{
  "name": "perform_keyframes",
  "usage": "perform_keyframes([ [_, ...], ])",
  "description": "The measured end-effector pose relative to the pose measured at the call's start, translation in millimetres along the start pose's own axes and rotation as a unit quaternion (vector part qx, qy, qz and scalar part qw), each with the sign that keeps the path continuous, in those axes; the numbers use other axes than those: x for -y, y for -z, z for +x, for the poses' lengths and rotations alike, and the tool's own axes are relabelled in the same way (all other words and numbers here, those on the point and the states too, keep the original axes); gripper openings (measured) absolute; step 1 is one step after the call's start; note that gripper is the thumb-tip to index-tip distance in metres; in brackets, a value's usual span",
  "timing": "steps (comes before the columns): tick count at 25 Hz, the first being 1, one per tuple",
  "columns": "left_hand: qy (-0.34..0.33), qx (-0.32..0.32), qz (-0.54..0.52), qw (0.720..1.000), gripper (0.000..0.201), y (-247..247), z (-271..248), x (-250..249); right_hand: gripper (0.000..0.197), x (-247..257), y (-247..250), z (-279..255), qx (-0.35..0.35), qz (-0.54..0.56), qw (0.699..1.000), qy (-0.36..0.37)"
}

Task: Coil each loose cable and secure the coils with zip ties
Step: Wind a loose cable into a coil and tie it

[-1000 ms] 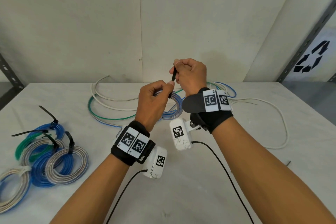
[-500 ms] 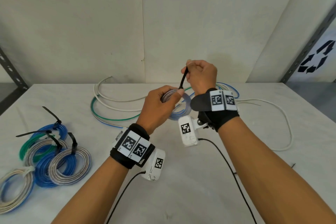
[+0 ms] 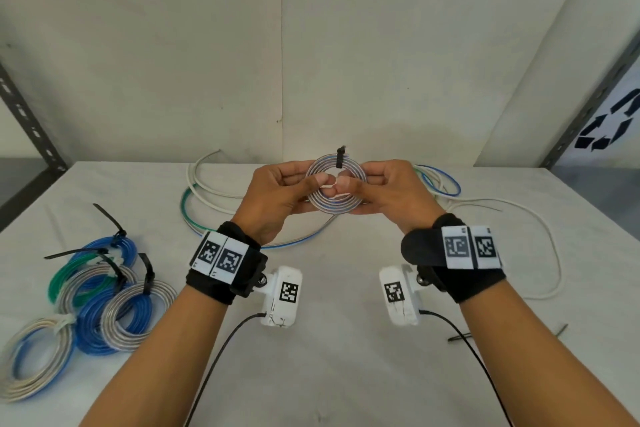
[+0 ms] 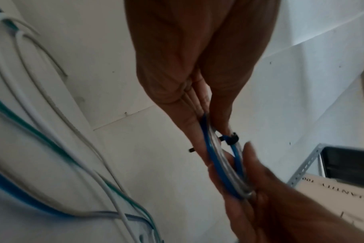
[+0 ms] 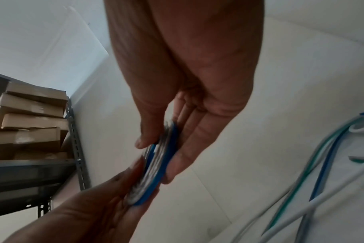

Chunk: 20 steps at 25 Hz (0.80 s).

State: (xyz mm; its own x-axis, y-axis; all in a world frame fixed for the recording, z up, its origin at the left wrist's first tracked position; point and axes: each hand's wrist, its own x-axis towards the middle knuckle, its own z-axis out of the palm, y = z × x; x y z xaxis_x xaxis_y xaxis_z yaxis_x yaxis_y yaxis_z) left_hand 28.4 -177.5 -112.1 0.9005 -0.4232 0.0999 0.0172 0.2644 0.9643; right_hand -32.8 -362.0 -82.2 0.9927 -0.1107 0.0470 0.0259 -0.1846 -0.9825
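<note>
Pinching the tied coil (image 3: 335, 188) upright between left hand (image 3: 277, 194) and right hand (image 3: 388, 191), both fingers grasping opposite rims, presumably to inspect the zip tie (image 3: 340, 157) above the thumbs.

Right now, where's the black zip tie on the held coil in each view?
Head: black zip tie at the top of the coil, upper centre.
Left wrist, right of centre, beyond the fingers.
Right wrist: not visible.
Shared landmark: the coil's blue edge, pinched by both hands.
</note>
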Motion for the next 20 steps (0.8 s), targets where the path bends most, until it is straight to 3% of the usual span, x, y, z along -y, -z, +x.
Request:
perform_keyframes([
  [6, -0.004, -0.026, -0.018, 0.999, 0.027, 9.9, -9.8, -13.3, 0.025, 5.6, -2.9, -4.6, 0.013, 0.057, 0.998, -0.013],
  [10, 0.002, -0.029, -0.029, 0.999, 0.025, 14.8, -21.3, -25.8, 0.031, 10.3, -10.9, -8.1, -0.003, 0.087, 0.996, 0.025],
  [20, 0.001, -0.075, -0.012, 0.997, 0.016, 35.2, -69.5, -50.3, 0.027, 23.1, -40.8, -25.6, 0.072, 0.130, 0.988, 0.047],
])
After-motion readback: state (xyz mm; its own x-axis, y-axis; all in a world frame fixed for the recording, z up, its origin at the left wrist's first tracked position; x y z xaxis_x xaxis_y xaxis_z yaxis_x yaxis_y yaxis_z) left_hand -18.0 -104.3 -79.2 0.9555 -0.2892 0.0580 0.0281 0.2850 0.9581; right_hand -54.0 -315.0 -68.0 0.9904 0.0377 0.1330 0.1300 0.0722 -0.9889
